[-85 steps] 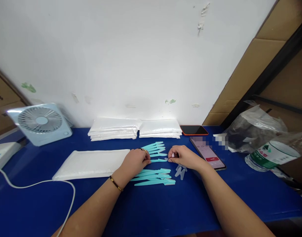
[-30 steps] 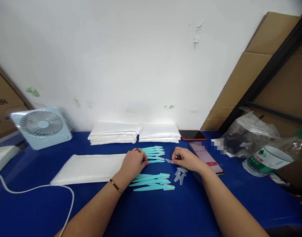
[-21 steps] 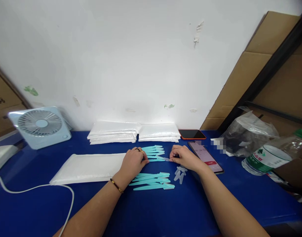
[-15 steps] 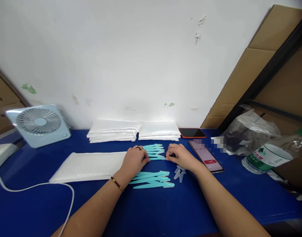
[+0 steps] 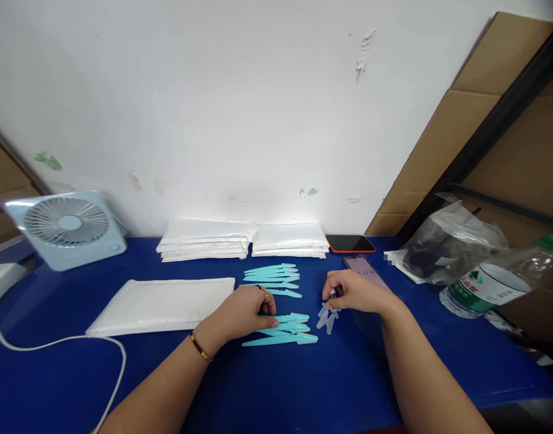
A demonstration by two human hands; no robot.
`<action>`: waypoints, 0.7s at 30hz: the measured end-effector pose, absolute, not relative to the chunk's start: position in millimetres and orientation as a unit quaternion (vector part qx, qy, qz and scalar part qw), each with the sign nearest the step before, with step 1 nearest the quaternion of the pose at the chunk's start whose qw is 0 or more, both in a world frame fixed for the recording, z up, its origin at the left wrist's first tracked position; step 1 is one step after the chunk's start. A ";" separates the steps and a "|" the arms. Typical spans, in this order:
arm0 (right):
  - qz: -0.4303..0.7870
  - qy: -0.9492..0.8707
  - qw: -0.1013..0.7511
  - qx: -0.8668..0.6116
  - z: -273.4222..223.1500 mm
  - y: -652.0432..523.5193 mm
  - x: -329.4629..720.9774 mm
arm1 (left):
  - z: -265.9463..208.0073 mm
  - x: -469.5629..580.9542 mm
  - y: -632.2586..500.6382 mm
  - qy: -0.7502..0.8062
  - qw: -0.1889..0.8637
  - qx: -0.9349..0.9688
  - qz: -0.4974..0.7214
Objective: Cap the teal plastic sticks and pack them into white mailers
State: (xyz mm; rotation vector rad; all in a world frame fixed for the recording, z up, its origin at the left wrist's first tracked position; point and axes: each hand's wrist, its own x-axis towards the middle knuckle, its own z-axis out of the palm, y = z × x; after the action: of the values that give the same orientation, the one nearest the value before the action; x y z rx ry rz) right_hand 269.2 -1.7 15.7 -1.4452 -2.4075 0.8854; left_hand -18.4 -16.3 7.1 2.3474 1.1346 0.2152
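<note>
Several turquoise eyebrow razors lie on the blue table in two groups. In the far row they are laid roughly side by side, and the nearer group overlaps. My left hand is over the nearer group, thumb and fingertips closed around the handle of its topmost razor. To the right, my right hand pinches what looks like a small translucent razor cap, partly hidden by the fingers. Just below those fingertips is a small pile of translucent caps.
A white padded envelope lies at left, with stacks of white envelopes by the wall. Two phones, one orange-edged phone, lie behind my right hand. A fan, a cable and a bottle flank the area.
My left hand has moved from the far row down to the nearer razors. My right hand has left the far row's razor tip and shifted right, over the caps.
</note>
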 end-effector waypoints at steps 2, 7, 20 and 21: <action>0.291 -0.817 0.076 -0.492 14.8 -2.3 267.2 | 6.0 -16.7 -16.6 0.428 0.272 0.859 0.076; 0.306 -0.806 0.112 -0.494 15.2 -1.1 261.7 | 6.9 -14.6 -17.2 0.448 0.289 0.842 0.085; 0.265 -0.826 0.160 -0.470 1.5 1.9 243.4 | -2.3 -18.4 -3.2 0.503 0.114 0.850 0.111; 0.257 -0.834 0.156 -0.463 2.3 2.0 244.0 | -2.7 -18.4 -2.9 0.505 0.110 0.849 0.111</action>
State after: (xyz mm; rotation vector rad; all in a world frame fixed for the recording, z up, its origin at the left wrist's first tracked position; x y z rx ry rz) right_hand 244.0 2.0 2.3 -1.3250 -2.3870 0.7352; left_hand -18.4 -2.9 -2.7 2.4958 1.4831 0.3250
